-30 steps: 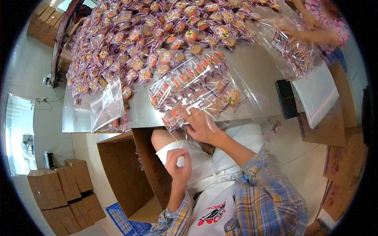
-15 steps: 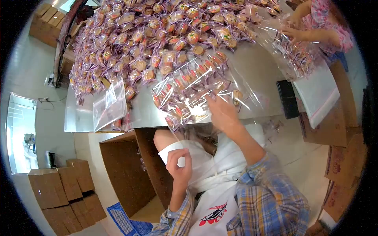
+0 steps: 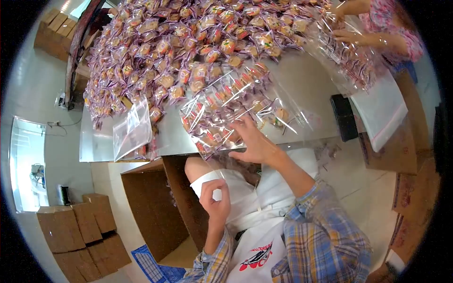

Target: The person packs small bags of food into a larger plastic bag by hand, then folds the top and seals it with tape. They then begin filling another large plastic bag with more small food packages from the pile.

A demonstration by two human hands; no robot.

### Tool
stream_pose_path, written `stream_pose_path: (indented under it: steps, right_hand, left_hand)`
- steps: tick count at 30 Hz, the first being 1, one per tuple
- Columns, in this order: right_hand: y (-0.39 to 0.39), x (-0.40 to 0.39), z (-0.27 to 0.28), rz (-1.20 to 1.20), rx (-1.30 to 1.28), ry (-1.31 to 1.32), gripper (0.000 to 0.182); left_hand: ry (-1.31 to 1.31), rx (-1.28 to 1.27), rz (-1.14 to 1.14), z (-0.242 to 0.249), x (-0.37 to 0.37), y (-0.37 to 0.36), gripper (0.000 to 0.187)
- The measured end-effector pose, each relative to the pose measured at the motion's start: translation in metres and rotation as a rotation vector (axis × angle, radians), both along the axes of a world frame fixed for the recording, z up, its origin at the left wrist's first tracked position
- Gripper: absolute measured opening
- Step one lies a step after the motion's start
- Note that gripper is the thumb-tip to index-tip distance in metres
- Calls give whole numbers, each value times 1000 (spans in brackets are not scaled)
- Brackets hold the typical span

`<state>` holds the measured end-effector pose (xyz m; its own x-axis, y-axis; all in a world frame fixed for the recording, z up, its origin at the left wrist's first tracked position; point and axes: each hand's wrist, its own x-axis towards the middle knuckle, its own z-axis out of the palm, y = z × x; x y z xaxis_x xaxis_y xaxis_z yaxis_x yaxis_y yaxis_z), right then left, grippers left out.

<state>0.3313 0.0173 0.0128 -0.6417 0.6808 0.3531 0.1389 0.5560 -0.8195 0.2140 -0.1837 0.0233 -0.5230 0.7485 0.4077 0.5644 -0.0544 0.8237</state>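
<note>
A large clear bag with rows of small wrapped cakes lies on the metal table near its front edge. My right hand rests at the bag's near side, fingers spread and thumb apart. Over my lap, my left hand is curled with thumb and fingertips pressed together; what it pinches, if anything, is too small to make out. Beyond the bag spreads a big heap of wrapped cakes. Empty clear bags lie at the table's left front.
A black case and a stack of clear bags lie at the right. Another person's hands hold a filled bag. An open carton stands below the table at left, near a blue crate and stacked cartons.
My right hand has moved slightly left and down, its fingers spreading from a closer grip on the bag. The other person's second hand has come into view at the far bag.
</note>
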Motion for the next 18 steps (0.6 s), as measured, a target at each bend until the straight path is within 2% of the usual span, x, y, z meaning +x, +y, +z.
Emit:
stream_pose_path:
  steps: [5,8,10,12,14,15,17,18]
  right_hand:
    - [2,-6,-3,-39,-104,-15,62]
    - [-2,-12,-21,-116,-33,23,57]
    - [-3,-9,-60,-121,120,-97,52]
    - [-2,-2,-46,-92,99,-80,47]
    - [1,9,-16,-27,-95,75,43]
    - [0,7,-19,-69,2,-36,41]
    - [3,8,-18,-149,228,-102,40]
    - [12,9,-9,-185,358,-56,39]
  left_hand:
    - [18,41,1,5,0,3,17]
    - [42,26,-11,-1,-4,-1,25]
    - [-30,120,1,-7,-2,-5,30]
    - [-79,226,7,-17,-5,-10,33]
    - [-102,347,8,-38,-16,-18,37]
    - [-116,269,91,-48,-23,-24,34]
    - [55,-16,227,-56,-37,-22,35]
    - [140,-159,294,-55,-43,-20,36]
